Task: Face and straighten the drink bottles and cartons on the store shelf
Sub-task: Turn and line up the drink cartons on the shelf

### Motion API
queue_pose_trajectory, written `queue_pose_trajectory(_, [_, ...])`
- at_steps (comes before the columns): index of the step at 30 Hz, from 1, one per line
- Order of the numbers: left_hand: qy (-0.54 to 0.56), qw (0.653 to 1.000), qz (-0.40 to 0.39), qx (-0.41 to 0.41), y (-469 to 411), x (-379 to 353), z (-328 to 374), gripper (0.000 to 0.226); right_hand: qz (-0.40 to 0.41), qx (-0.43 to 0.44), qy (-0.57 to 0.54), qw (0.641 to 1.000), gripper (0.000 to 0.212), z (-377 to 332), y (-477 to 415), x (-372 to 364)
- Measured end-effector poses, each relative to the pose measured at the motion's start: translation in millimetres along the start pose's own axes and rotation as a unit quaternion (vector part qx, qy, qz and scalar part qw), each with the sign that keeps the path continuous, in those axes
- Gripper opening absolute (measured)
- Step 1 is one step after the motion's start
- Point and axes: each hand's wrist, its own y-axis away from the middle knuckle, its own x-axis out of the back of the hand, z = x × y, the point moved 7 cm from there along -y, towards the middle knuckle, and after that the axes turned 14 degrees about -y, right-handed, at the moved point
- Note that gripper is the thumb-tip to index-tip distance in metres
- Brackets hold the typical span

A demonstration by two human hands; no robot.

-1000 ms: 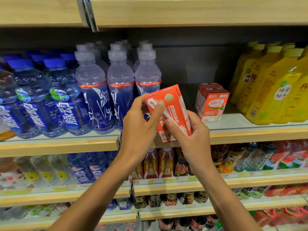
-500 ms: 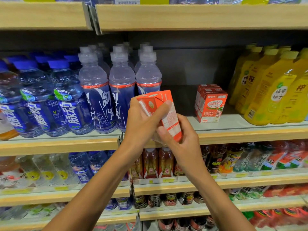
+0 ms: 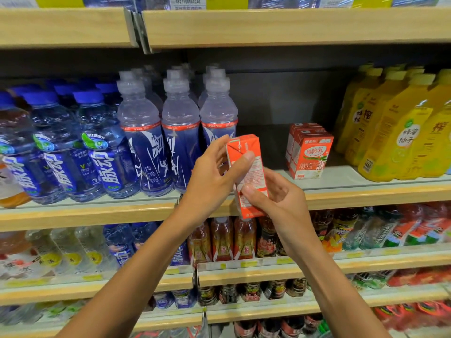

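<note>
An orange-red drink carton (image 3: 247, 172) is held upright in front of the shelf edge, its side panel with small print turned toward me. My left hand (image 3: 214, 181) grips its upper part, thumb across the side. My right hand (image 3: 275, 201) holds its lower part from the right, thumb on the panel. Further cartons of the same kind (image 3: 308, 152) stand on the shelf (image 3: 341, 176) to the right, front label facing out.
Blue sports-drink bottles (image 3: 144, 142) and blue-capped bottles (image 3: 58, 152) fill the shelf's left. Yellow tea bottles (image 3: 400, 128) stand at the right. A bare gap of shelf lies between bottles and cartons. More bottles line the lower shelves (image 3: 244, 269).
The carton has been turned in my hands from tilted with its front showing to upright with the printed side toward me. Both hands shifted slightly right.
</note>
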Motion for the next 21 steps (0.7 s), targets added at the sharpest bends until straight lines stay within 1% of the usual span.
queue_pose_trajectory(1, [-0.003,1.0,0.0,-0.004,0.7,-0.8,1.4,0.048,0.025,0.02,0.011,0.999,0.054,-3.5,0.0,2.7])
queue_pose_trajectory(3, [-0.004,1.0,-0.001,-0.013,3.5,-6.1,5.5,0.044,0.071,0.058,0.028,0.995,0.053,-8.2,0.5,6.9])
queue_pose_trajectory(6, [0.001,1.0,0.012,-0.003,6.7,-20.1,8.5,0.044,0.124,0.108,0.088,0.982,0.055,-10.3,2.5,5.6])
queue_pose_trajectory(9, [0.0,0.999,0.044,0.014,5.1,-24.8,8.4,0.033,0.145,0.132,0.121,0.973,0.065,-6.6,6.5,0.8])
queue_pose_trajectory(11, [0.012,0.998,0.053,0.018,3.1,-22.2,6.9,0.021,0.125,0.129,0.114,0.977,0.066,-5.1,7.9,-1.4])
queue_pose_trajectory(13, [0.036,0.998,0.043,0.017,0.6,-18.3,3.8,0.016,0.083,0.103,0.083,0.988,0.062,-4.9,6.0,0.1])
queue_pose_trajectory(14, [0.048,0.998,0.029,0.015,-0.7,-17.1,2.5,0.018,0.061,0.079,0.066,0.993,0.061,-4.7,4.2,2.1])
queue_pose_trajectory(15, [0.055,0.998,0.013,0.009,-2.5,-16.4,1.6,0.024,0.042,0.054,0.055,0.996,0.062,-4.4,2.3,5.2])
queue_pose_trajectory(17, [0.067,0.997,-0.021,-0.006,-5.4,-16.5,2.0,0.037,0.014,0.02,0.069,0.997,0.055,-6.2,-1.6,12.5])
queue_pose_trajectory(19, [0.069,0.996,-0.044,-0.021,-7.7,-18.7,2.8,0.039,-0.005,0.014,0.098,0.995,0.041,-10.2,-4.3,18.5])
queue_pose_trajectory(21, [0.071,0.995,-0.057,-0.032,-9.5,-23.4,3.3,0.036,-0.007,0.015,0.113,0.993,0.037,-12.7,-5.6,24.2])
